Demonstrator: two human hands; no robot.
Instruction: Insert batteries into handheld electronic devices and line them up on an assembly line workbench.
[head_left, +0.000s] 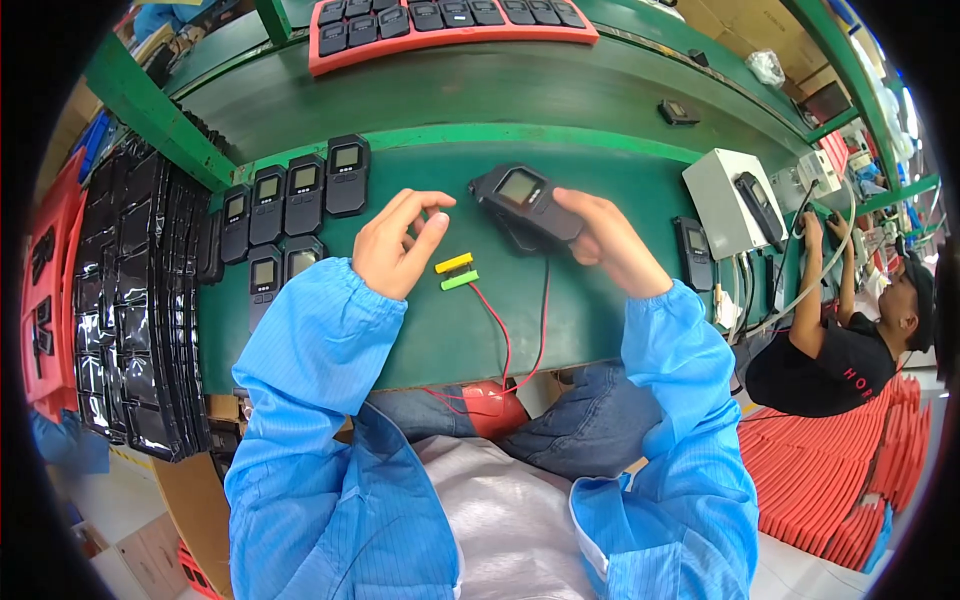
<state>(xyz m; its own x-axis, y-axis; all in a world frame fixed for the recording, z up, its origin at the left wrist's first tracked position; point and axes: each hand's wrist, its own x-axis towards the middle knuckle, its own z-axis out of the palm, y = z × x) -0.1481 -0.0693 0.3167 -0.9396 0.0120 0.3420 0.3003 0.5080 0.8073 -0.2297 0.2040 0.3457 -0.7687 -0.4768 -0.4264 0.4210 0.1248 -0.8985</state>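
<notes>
My right hand (607, 240) grips a black handheld device (540, 213) by its right end, thumb on top; its small grey screen faces up. Beneath it, another dark object (522, 236) is partly hidden, and a red wire runs down from there. My left hand (398, 240) is empty, thumb and fingers apart, a short way left of the held device. Between my hands, a yellow block (454, 263) and a green block (460, 281) lie side by side on the green tabletop (440, 335); a red wire leads from the green one toward my lap.
Several similar devices (305, 190) lie at the left, beside a tall stack of black trays (130, 300). A red foam tray (450, 38) of devices sits beyond. At the right stand another device (693, 250) and a white box (722, 200); a co-worker (830, 350) works farther right.
</notes>
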